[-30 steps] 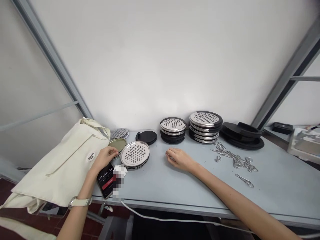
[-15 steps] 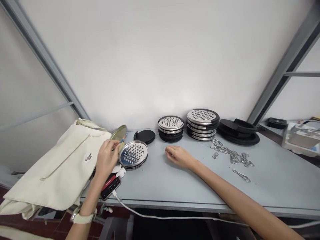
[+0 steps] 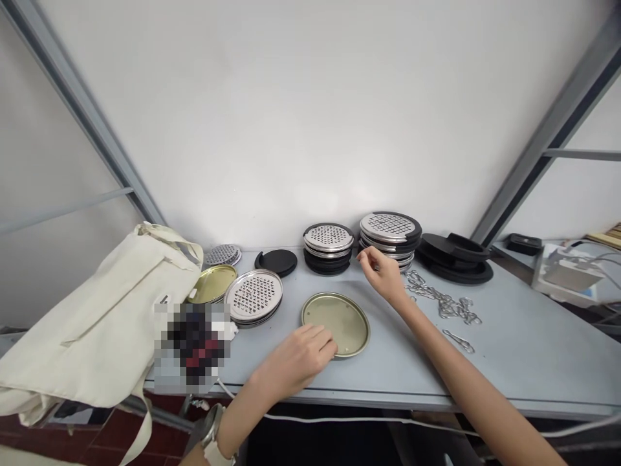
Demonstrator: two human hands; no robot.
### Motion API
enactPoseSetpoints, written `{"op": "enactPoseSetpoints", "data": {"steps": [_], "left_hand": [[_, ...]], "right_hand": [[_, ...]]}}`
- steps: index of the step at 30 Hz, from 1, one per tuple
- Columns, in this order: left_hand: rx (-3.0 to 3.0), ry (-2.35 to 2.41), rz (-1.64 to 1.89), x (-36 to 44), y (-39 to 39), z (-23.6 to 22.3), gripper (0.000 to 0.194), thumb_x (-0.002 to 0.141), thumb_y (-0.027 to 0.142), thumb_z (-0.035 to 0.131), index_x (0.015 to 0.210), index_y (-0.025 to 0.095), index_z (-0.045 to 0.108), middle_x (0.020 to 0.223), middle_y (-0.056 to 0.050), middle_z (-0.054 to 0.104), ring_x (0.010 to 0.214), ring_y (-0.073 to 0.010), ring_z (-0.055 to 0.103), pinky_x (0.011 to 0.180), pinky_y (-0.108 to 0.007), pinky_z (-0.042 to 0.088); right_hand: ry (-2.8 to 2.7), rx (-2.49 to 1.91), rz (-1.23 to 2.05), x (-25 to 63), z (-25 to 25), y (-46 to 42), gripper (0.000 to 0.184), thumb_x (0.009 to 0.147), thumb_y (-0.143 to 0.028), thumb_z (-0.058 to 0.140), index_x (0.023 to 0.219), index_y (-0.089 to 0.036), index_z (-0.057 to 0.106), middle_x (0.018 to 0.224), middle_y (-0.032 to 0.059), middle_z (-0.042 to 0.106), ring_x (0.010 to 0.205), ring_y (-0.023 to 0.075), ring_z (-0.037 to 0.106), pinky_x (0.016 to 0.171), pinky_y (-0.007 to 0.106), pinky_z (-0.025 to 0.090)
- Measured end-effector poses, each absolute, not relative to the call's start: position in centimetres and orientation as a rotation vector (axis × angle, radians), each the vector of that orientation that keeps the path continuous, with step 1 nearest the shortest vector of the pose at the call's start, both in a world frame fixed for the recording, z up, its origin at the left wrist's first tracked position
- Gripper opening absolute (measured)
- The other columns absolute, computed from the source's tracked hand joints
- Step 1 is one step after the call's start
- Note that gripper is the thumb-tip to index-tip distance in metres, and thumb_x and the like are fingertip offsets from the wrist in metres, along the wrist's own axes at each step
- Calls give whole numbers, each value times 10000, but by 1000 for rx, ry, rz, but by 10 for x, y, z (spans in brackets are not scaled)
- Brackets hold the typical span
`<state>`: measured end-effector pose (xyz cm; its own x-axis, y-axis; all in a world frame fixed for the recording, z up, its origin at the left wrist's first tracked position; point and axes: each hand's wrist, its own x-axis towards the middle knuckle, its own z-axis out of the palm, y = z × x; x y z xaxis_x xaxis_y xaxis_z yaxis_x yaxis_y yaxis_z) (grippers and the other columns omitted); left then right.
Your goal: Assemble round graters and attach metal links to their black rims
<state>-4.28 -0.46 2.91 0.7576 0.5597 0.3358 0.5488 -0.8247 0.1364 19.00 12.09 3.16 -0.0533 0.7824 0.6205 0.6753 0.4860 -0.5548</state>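
Observation:
A shallow gold-coloured round tray (image 3: 336, 314) lies flat on the grey table (image 3: 524, 362), near its front edge. My left hand (image 3: 295, 360) rests at the tray's near left rim, fingers curled on its edge. My right hand (image 3: 383, 270) is raised at the tall stack of perforated steel discs in black rings (image 3: 391, 234), fingers pinched by the stack's left side; I cannot make out anything between them. A shorter stack of the same discs (image 3: 328, 245) stands to the left of it.
A cream cloth bag (image 3: 92, 323) covers the left end of the table. Beside it lie another gold tray (image 3: 212, 283), a perforated steel plate (image 3: 253, 296), a black lid (image 3: 276, 260) and a blurred patch. Metal chain and hooks (image 3: 444, 304) and black rings (image 3: 453, 257) sit right.
My left hand carried a gold tray from beside the bag to the middle of the table and set it flat. My right hand lifted off the table and reached the tall disc stack.

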Motion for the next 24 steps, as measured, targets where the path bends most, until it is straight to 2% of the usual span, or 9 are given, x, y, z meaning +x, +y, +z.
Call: {"op": "enactPoseSetpoints", "data": {"steps": [3,6,9,12,16,20,24], "left_hand": [[2884,843,436,-48,-2,34,112,873,168,474,916,226,559,856,-66,605,782,-232,559,693,-346,443],[2698,992,597,-72,17,54,154,885,258,493,1014,241,574,990,-41,615,902,-215,577,801,-316,439],[2633,1420,778,-118,61,71,211,913,256,390,1010,214,572,1028,-47,600,953,-195,568,865,-303,415],[2462,2142,633,-176,116,76,241,905,255,356,1033,177,544,1064,-65,594,984,-187,554,874,-279,406],[2311,2358,468,-235,166,68,228,845,200,396,956,103,569,980,-131,626,950,-235,568,821,-300,414],[2240,2408,327,-257,182,56,182,814,257,478,873,119,581,902,-115,646,858,-236,584,735,-285,413],[2194,2393,277,-262,182,50,169,792,270,516,845,125,584,912,-115,650,850,-231,579,703,-272,394]], "right_hand": [[-1894,-1179,156,183,27,119,216,903,-348,363,772,-223,481,587,-25,476,525,125,444,555,227,343],[-2016,-1144,169,175,24,117,199,902,-332,368,759,-226,456,573,-33,462,494,117,412,528,222,315],[-2088,-1123,172,171,23,117,201,902,-322,370,744,-225,448,562,-39,453,481,112,398,514,219,296],[-2078,-1107,166,170,22,118,210,905,-316,372,736,-222,454,556,-45,448,485,108,399,516,213,295],[-2087,-1090,173,171,20,120,224,906,-297,359,725,-214,459,546,-44,446,476,102,393,506,210,286],[-2119,-1087,165,168,17,120,207,897,-273,371,721,-210,459,530,-49,436,466,95,387,498,203,277],[-2144,-1085,170,166,17,119,185,888,-256,388,720,-209,450,527,-54,430,461,90,377,502,202,270]]}}
